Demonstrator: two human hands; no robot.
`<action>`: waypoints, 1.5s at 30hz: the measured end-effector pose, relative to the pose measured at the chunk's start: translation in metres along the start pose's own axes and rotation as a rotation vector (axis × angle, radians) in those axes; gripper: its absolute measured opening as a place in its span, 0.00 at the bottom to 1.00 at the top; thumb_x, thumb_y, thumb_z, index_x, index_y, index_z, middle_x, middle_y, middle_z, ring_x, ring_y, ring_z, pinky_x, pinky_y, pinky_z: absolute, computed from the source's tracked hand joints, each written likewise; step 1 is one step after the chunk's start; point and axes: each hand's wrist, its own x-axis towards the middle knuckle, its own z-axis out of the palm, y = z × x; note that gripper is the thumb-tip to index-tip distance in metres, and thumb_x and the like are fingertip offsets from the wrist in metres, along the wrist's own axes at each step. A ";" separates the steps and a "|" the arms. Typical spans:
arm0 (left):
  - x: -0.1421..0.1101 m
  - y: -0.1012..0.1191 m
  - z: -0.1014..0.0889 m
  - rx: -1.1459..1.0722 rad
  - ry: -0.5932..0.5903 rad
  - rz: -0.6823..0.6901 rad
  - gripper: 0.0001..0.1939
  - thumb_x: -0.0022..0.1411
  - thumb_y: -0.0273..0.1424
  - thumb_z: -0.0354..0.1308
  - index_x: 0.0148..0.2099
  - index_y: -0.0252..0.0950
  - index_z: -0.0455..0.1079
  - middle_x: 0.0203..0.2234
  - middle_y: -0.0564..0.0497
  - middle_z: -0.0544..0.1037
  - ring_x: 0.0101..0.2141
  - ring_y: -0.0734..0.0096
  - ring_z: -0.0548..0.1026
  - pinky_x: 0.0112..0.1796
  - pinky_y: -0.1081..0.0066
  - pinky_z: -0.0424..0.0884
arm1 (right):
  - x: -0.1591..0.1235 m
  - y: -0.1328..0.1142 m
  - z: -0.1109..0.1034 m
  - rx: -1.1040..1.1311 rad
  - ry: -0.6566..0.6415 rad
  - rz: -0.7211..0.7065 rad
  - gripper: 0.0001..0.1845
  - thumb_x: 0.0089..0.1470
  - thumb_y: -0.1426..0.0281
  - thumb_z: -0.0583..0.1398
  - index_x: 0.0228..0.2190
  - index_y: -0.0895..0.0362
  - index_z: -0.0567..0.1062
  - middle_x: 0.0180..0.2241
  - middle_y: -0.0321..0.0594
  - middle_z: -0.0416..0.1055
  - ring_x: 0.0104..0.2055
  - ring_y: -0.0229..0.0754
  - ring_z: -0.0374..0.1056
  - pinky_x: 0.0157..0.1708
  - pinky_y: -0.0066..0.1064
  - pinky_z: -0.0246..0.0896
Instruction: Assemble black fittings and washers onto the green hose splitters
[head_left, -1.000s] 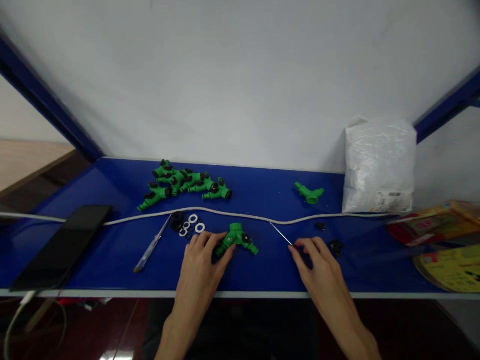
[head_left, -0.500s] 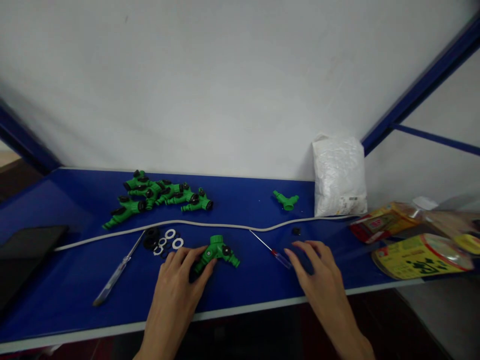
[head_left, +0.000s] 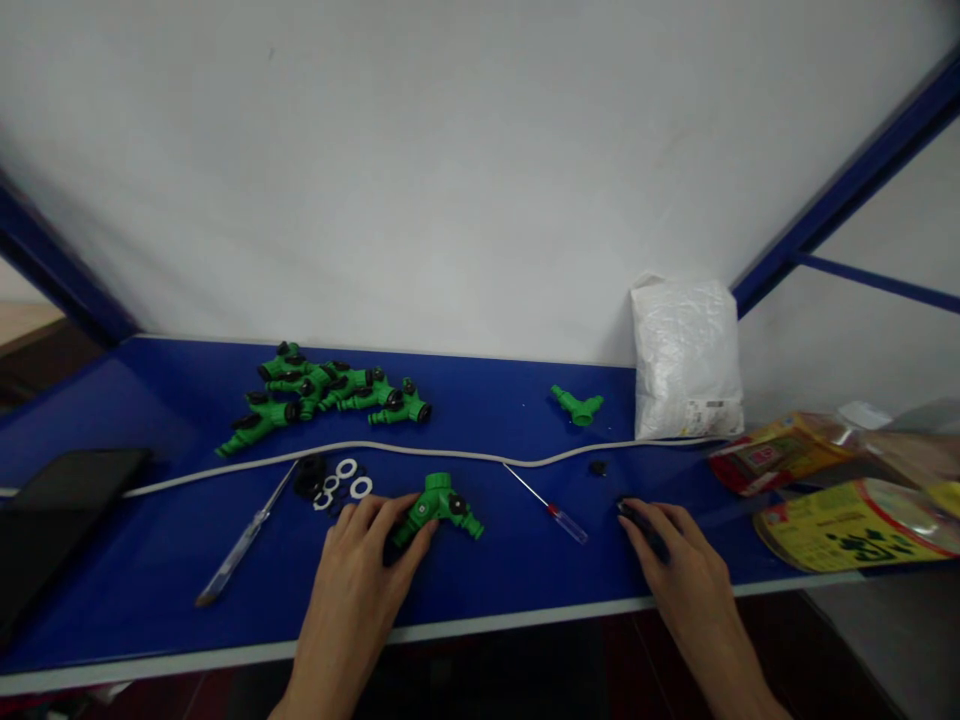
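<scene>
My left hand [head_left: 367, 560] grips one arm of a green Y-shaped hose connector [head_left: 435, 503] near the table's front edge. Its wide collar points up, and a black valve knob shows on the free arm. Farther right, my right hand [head_left: 675, 560] rests low over the table with thumb and forefinger close together. Something dark shows at their tips, too small to make out. Between the hands lies a screwdriver [head_left: 551, 508] with a clear and red handle. A small black part [head_left: 598, 467] sits beyond my right fingertips.
Several green connectors with black knobs [head_left: 315, 385] are piled at the back left. White washers [head_left: 361, 487], black rings [head_left: 309, 477] and a second screwdriver [head_left: 244, 545] lie left. Behind runs a white cord [head_left: 420, 451]. A bare green Y-piece [head_left: 577, 405], white parcel [head_left: 688, 360] and yellow container [head_left: 855, 530] stand right.
My right hand has moved right, away from the screwdriver handle, and its fingers have drawn together. My left hand keeps its hold on the connector. The view has shifted slightly.
</scene>
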 end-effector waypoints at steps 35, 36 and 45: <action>-0.002 0.002 0.000 0.013 0.025 -0.014 0.13 0.65 0.40 0.62 0.49 0.43 0.76 0.39 0.49 0.79 0.40 0.56 0.76 0.44 0.57 0.71 | 0.039 -0.063 -0.039 0.987 -0.230 0.648 0.22 0.45 0.54 0.72 0.40 0.54 0.82 0.40 0.44 0.83 0.40 0.47 0.79 0.45 0.35 0.74; -0.002 0.003 -0.001 0.014 0.019 -0.020 0.13 0.65 0.40 0.63 0.49 0.43 0.76 0.39 0.49 0.79 0.41 0.56 0.76 0.44 0.56 0.71 | 0.038 -0.073 -0.037 1.045 -0.241 0.660 0.21 0.45 0.56 0.73 0.40 0.53 0.83 0.39 0.43 0.83 0.39 0.46 0.79 0.43 0.33 0.74; -0.002 0.010 -0.006 0.017 -0.015 -0.069 0.12 0.64 0.37 0.64 0.50 0.44 0.76 0.41 0.49 0.79 0.42 0.56 0.76 0.44 0.58 0.71 | 0.034 -0.137 -0.021 1.366 -0.279 0.758 0.18 0.36 0.63 0.78 0.32 0.50 0.85 0.36 0.38 0.83 0.42 0.42 0.76 0.39 0.26 0.71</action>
